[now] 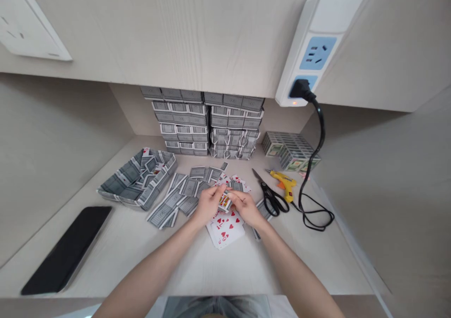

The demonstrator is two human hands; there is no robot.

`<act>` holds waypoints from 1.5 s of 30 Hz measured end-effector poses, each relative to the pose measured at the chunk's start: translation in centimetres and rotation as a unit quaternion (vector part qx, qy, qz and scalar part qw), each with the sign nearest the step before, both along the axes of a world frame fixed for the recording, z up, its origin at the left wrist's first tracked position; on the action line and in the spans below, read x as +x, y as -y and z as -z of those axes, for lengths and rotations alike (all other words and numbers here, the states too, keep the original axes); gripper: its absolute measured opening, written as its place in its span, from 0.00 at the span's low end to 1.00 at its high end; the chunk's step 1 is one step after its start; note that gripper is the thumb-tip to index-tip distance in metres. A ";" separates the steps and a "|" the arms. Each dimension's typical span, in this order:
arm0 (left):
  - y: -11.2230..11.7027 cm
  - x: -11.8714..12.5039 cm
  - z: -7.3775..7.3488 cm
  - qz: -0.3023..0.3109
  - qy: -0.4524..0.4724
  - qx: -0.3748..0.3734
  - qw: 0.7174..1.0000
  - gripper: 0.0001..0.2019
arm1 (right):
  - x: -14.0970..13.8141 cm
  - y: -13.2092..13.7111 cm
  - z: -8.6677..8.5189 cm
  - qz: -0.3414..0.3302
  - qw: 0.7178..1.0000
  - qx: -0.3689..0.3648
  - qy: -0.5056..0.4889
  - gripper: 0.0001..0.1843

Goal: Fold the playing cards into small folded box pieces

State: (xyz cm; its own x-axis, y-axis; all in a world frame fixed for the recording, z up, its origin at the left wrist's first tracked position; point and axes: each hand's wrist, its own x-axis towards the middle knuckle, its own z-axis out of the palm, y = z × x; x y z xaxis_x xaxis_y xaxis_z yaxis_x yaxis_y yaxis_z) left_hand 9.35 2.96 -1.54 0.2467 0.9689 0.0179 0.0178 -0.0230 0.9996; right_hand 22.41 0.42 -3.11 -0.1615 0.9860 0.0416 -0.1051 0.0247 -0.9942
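My left hand and my right hand meet at the middle of the desk, fingers pinched together on one playing card held between them. Under the hands lies a small pile of face-up cards with red hearts. Folded grey-backed cards are scattered just left of my left hand. A tray built from cards with folded pieces inside stands further left.
Stacks of card-made boxes line the back wall, with more boxes at the right. Black scissors and a yellow glue gun lie right of my hands, its black cable running to a power strip. A black phone lies front left.
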 end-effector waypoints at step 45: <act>-1.2 -1.6 0.8 -0.082 -0.259 0.302 0.914 0.08 | 0.0 -0.3 -1.0 -0.056 0.966 -0.152 -0.202 0.15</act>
State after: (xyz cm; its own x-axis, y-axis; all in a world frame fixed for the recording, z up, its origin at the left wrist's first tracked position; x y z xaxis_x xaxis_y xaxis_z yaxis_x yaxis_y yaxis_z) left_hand 7.79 4.12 -2.33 0.2255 0.8459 0.4834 0.5376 -0.5218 0.6624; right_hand 22.36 0.71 -2.09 -0.2987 0.9401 -0.1644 -0.4715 -0.2951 -0.8310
